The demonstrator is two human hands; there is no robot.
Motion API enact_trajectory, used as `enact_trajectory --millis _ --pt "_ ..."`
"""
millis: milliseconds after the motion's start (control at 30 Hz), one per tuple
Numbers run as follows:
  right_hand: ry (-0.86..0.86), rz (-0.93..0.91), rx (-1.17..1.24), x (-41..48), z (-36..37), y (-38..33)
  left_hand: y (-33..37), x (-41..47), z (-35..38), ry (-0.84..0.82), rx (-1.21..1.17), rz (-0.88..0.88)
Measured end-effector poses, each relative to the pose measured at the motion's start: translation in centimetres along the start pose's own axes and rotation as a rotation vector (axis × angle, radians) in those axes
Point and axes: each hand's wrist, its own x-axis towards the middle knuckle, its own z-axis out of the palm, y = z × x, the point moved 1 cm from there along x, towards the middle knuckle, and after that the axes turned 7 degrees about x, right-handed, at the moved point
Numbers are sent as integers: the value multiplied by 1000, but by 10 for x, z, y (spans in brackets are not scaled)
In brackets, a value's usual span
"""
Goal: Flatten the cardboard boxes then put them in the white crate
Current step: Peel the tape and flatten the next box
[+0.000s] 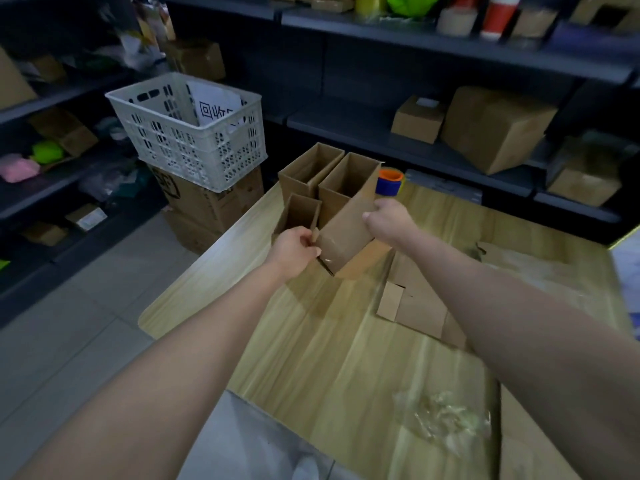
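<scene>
I hold an open-topped brown cardboard box (348, 223) tilted above the wooden table (339, 341). My left hand (294, 249) pinches its lower left corner, and my right hand (389, 218) grips its upper right edge. Two more open boxes stand behind it: a tall one (304, 171) at the table's far corner and a small one (299, 213) just left of the held box. The white crate (187, 129) sits off the table to the left, on stacked cartons, with a printed paper sign inside.
Flattened cardboard (419, 303) lies on the table under my right forearm. Crumpled clear tape (446, 420) sits near the front right. An orange and blue tape roll (389, 181) stands behind the boxes. Dark shelves with cartons (495, 129) surround the table.
</scene>
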Motion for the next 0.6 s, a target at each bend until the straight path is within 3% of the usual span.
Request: enact_trajectory --millis 167,267,467,600 --pt "54 70 170 -20 -19 7 14 -22 2 -73 -166 -3" --pt "60 129 184 -32 -31 17 24 -39 12 -124 -144 36" --pt "33 198 242 -56 -49 36 43 -66 29 88 -106 57" --pt "10 239 244 -68 -51 45 45 -85 41 78 25 76"
